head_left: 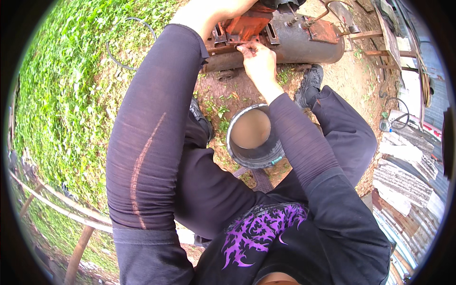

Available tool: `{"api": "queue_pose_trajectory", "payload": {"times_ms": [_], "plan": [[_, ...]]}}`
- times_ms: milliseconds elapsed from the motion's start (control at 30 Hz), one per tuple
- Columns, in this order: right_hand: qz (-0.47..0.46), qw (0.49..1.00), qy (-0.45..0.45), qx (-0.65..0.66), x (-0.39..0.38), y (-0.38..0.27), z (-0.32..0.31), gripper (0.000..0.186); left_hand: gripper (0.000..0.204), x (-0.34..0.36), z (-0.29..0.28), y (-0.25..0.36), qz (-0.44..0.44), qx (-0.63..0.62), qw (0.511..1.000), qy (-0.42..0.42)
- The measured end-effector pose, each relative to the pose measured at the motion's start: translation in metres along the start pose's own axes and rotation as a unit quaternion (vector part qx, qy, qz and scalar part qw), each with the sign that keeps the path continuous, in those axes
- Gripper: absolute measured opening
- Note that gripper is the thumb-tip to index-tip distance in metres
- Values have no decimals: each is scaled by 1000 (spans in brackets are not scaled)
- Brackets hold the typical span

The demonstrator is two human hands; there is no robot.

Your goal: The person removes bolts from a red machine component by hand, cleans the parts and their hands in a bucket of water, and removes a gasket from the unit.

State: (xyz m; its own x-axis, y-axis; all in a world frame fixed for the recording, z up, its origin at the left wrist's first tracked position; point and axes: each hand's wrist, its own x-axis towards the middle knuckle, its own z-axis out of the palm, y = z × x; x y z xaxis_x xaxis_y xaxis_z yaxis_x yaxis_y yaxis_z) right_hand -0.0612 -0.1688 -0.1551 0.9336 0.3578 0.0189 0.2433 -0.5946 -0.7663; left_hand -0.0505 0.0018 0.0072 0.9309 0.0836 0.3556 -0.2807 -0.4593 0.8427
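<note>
A grey cylindrical metal tank [304,45], like that of an air compressor, lies on the ground ahead of me. A rusty orange-red metal piece [246,28] sits on it between slotted brackets. My right hand [260,59] is at the near edge of this mount, thumb and fingers pinched together; whatever they hold is too small or hidden to name. At the top edge, my left hand [223,8] reaches over the far side of the orange piece, its fingers out of sight. Between my feet stands a dark bucket [256,160] of murky brown water.
Green grass [61,85] spreads at the left, with a thin dark hose [114,58] curving on the ground. A bamboo rail [80,216] runs at the lower left. Wooden boards [387,40] and corrugated sheets [403,185] lie along the right.
</note>
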Motion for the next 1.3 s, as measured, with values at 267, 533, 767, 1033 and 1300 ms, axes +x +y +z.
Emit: {"api": "queue_pose_trajectory", "payload": {"times_ms": [267,533,767,1033,1300], "plan": [[13,1000,1,-4,-1,10,-14,18,47,-1,2,-8,1,-46,999,4],[-77,996,15,-39,10,21,-14,19,47,0,2,-3,24,-11,1000,9],[-5,999,15,29,0,11,-11,22,46,0,2,-6,11,-7,1000,-6],[25,996,70,55,5,1,11,18,45,-1,3,-4,10,-13,1000,-1],[69,989,85,103,-6,22,5,17,47,0,0,-3,7,-19,1000,9]]}}
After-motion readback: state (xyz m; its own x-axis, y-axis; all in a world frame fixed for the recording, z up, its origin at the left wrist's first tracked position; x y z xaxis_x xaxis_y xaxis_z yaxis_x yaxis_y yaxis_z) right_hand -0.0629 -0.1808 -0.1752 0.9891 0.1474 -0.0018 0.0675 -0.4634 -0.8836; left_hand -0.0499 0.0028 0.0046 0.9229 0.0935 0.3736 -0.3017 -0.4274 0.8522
